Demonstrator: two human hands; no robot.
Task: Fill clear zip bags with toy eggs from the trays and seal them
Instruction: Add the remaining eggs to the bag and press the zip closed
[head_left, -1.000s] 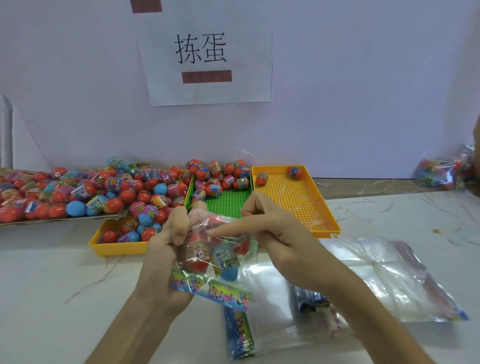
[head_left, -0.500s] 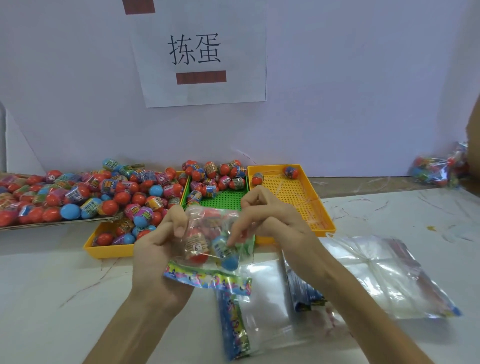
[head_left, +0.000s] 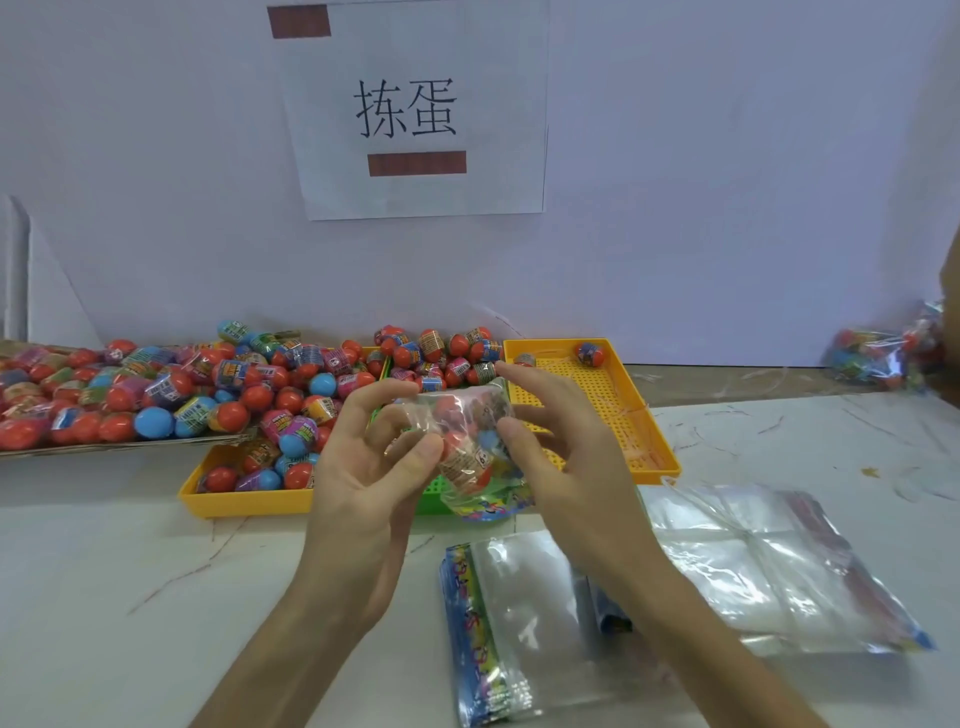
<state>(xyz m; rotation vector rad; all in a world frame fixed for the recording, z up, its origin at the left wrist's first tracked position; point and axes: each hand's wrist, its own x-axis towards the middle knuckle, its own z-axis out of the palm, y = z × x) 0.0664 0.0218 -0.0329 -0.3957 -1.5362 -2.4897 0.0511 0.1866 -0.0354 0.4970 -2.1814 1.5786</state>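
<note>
**Zip bag (head_left: 467, 436) of toy eggs held between both hands**

I see the filled bag raised off the desk (head_left: 130, 597), above the near edge of the green tray (head_left: 428, 493). The left hand (head_left: 363, 483) curls round its left side with the thumb pressed on the front. The right hand (head_left: 566, 467) clasps the right side, forefinger over the top. The bag's long axis runs roughly upright, with its printed strip (head_left: 491, 506) at the lower end, nearer the right palm. The mouth seems to lie up between the fingertips, but I cannot tell whether it is sealed. Finished bags (head_left: 878, 353) lie by the desk's far right edge, so I judge the right hand better placed to carry it there.
</note>
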